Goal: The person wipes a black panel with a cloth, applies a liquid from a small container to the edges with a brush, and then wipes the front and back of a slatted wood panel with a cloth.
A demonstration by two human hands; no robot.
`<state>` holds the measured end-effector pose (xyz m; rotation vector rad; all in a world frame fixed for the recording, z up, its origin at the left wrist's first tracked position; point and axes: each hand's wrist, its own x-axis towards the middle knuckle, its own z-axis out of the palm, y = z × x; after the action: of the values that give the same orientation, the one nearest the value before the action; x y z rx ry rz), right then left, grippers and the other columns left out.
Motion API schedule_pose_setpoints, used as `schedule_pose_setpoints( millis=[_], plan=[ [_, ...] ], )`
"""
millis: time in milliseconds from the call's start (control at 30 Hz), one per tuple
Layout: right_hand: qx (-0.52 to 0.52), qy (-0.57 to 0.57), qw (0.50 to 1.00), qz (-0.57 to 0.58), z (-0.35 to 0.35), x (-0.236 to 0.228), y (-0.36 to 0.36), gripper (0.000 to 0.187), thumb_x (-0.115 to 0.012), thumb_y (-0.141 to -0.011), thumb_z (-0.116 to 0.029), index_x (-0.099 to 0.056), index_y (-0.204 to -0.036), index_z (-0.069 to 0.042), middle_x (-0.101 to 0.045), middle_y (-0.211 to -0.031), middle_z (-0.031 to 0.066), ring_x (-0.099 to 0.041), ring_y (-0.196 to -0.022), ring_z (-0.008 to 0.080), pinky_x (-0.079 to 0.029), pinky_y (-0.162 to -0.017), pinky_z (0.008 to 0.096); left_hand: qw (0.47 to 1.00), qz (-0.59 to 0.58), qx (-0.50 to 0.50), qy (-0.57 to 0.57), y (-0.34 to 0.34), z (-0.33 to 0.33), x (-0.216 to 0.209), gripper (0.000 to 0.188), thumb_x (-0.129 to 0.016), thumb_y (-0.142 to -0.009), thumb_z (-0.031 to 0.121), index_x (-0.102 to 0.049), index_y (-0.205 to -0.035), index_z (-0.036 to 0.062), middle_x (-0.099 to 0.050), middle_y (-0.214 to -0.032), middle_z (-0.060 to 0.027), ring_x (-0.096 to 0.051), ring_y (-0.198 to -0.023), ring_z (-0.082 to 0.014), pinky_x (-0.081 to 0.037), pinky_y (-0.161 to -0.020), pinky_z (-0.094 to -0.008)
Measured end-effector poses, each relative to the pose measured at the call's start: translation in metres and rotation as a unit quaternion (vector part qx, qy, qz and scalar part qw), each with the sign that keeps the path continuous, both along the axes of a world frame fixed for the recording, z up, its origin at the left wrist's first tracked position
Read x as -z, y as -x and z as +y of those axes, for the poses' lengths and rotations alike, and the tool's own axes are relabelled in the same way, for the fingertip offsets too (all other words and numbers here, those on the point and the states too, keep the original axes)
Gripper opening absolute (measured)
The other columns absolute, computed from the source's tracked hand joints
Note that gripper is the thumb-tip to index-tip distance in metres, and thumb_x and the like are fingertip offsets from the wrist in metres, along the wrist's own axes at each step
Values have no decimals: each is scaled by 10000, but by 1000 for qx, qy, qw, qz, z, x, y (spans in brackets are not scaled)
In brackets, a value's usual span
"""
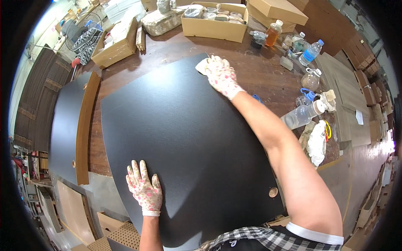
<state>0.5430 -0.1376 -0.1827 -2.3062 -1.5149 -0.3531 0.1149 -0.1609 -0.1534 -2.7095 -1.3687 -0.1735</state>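
Observation:
A large black panel lies flat on the brown table, with a round hole near its close right corner. My left hand, in a pale glove with pink dots, rests open on the panel's near left part, fingers spread. At the far edge of the panel, my right hand, gloved the same way, presses down on a pale rag. The fingers are closed over the rag, and most of it is hidden beneath them.
Left of the panel stands another black panel with a brown edge. Cardboard boxes line the table's far side. Along the right are a blue-capped bottle, a bottle of amber liquid, a clear bottle and a white cloth.

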Motion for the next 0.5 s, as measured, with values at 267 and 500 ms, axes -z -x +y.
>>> schedule_pose_setpoints(
  millis=[267, 500],
  plan=[
    [-273, 0, 962, 25, -86, -26, 212, 195, -529, -792, -241, -635, -888, -109, -609, -878, 123, -596, -898, 291, -470, -813, 469, 1000, -4, -12, -13, 10, 0, 10, 534, -505, -926, 259, -378, -1425, 117, -313, -1502, -121, -284, -1380, -327, -207, -1136, -459],
    [-61, -4, 993, -97, -132, -22, 94, 350, -439, -900, -224, -577, -1187, -78, -524, -1265, 90, -463, -1175, 246, -357, -974, 411, 999, -11, 5, -34, 5, 3, 14, 513, -490, -937, 287, -396, -1415, 124, -336, -1490, -119, -300, -1370, -328, -223, -1128, -454]
  ],
)
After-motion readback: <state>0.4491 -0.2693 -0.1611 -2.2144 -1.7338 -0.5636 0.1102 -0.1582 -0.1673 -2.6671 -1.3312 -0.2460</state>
